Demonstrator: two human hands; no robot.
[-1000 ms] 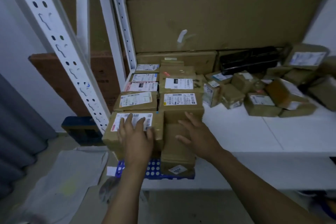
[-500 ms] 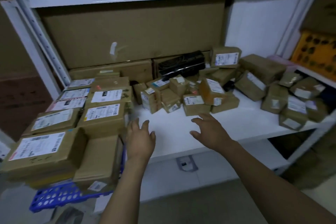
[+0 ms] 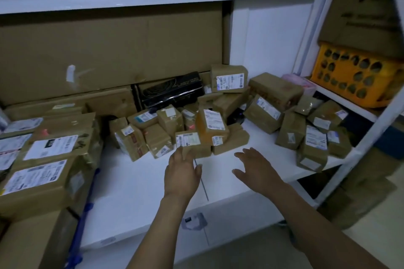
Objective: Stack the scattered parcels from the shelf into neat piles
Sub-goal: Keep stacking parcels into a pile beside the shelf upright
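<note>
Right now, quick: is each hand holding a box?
Left hand: open, holds nothing, fingertips by a small labelled parcel.
Right hand: open, fingers spread over the white shelf, holds nothing.

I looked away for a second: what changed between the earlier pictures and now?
Both hands left the stacks on the left and moved right to the scattered pile. The left hand reaches the small labelled parcel at its front; the right hand hovers over the bare shelf beside it. Both are open, holding nothing. Stacks and pile lie unchanged.
</note>
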